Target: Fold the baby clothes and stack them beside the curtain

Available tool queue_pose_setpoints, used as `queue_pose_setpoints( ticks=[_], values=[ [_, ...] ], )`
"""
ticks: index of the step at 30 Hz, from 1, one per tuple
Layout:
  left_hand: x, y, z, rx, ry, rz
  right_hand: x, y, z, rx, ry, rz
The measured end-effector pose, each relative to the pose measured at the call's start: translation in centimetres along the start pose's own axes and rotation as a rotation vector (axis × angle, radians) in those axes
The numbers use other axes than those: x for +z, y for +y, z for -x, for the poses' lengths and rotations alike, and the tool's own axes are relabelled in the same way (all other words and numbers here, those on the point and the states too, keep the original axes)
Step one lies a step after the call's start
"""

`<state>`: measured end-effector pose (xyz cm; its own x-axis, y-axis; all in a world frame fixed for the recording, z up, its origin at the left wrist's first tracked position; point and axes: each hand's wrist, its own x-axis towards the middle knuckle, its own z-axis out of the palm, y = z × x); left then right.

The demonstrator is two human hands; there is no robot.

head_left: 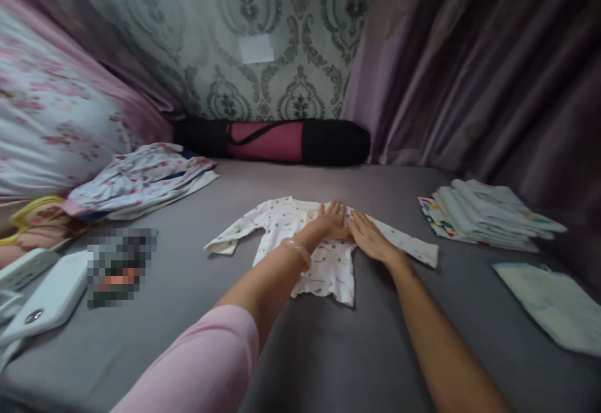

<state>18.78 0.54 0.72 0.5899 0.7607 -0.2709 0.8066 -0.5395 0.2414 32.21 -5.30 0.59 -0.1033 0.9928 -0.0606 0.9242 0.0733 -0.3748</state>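
A small white long-sleeved baby shirt (277,228) with a scattered print lies spread out in the middle of the grey sheet. Its sleeves stretch to the left and right. My left hand (332,220) rests flat on the upper right of the shirt, fingers extended; a pale bangle (300,253) circles that wrist. Just beside it, my right hand (370,238) lies flat near the base of the right sleeve, fingers straight. Part of the shirt's front is hidden under my left forearm.
Folded cloths (483,213) are stacked at right, with a pale folded piece (554,306) nearer. Crumpled clothes (145,178) lie at left. A white power bank (51,294), power strip (28,269) and blurred-out object (122,269) sit at near left. A black-and-red long bag (267,141) lies along the wall.
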Motion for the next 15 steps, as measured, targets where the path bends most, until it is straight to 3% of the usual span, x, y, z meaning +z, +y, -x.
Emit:
queue_pose_setpoints(
  ticks=[4,15],
  values=[
    [0.3,-0.6,0.0,0.013,0.044,0.002,1.5,-0.3,0.9,0.149,-0.099,0.050],
    [0.8,-1.0,0.2,0.055,0.114,0.079,-0.1,2.7,5.8,0.474,-0.072,0.168]
  ],
)
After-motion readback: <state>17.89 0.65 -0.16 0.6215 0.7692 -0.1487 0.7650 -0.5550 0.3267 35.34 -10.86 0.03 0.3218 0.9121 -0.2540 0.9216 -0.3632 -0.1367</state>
